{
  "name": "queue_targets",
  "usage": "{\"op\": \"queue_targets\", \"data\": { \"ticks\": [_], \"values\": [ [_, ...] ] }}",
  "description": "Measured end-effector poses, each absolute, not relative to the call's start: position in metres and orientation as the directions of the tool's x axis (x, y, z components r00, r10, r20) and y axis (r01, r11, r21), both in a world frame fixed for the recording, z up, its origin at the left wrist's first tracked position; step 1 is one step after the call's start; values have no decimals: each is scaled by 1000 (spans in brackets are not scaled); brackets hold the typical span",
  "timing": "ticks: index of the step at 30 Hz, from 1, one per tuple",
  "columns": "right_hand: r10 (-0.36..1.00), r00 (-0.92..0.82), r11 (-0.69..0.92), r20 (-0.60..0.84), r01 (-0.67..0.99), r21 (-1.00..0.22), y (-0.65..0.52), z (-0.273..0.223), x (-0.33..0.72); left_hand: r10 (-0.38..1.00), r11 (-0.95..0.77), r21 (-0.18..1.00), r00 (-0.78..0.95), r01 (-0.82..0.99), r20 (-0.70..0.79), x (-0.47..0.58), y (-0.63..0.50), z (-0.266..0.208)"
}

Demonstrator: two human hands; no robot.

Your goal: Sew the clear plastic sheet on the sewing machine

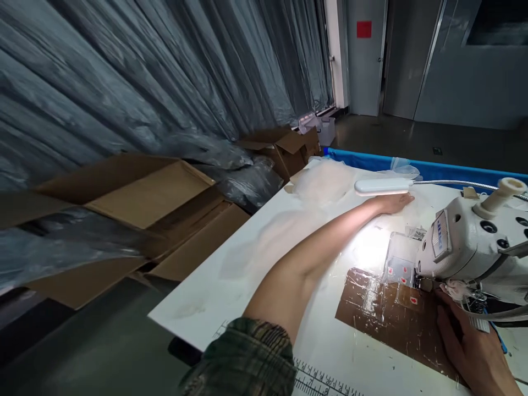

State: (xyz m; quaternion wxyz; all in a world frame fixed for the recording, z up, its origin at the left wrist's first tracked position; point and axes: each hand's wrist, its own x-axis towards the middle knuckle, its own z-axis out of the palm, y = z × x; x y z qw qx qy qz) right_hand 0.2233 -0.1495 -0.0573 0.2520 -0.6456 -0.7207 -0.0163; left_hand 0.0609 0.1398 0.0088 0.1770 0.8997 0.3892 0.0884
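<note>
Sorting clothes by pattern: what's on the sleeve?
Dark green plaid on the sleeve, head view.

A worker's bare left forearm emerges from a dark green and brown plaid flannel sleeve [243,357], its cuff pushed up near the elbow. Both the left hand [391,203] and right hand [474,346] are ungloved, without rings or a watch.

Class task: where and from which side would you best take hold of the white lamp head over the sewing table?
Probably grip the lamp head across its narrow width, from above at its free left end; the bendy neck joins on the right.
</note>
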Motion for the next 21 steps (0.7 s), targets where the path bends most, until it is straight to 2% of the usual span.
{"op": "queue_targets", "data": {
  "ticks": [3, 6, 9, 14, 17, 21],
  "values": [
    [930, -81, 197, 360, 934, -299, -149, -63, 226, 732, -641, 348, 681, 684, 10, 58, 128, 15],
    [938, -54, 165, 342, 939, -302, -149, -66, 225, 696, -711, 226, 713, 666, 90, 52, 106, 24],
    [917, -169, 259, 360, 941, -218, -149, -63, 223, 661, -750, 129, 741, 648, 120, 44, 77, 29],
    [829, -256, 331, 497, 941, -67, -149, -49, 213, 670, -742, 34, 742, 670, 13, 26, 29, 25],
    [799, -239, 337, 552, 938, -81, -149, -48, 208, 631, -775, -14, 776, 631, -2, 16, 9, 22],
    [793, -219, 355, 568, 925, -139, -148, -53, 208, 540, -841, 20, 841, 541, -34, 2, -3, 22]
  ]
}}
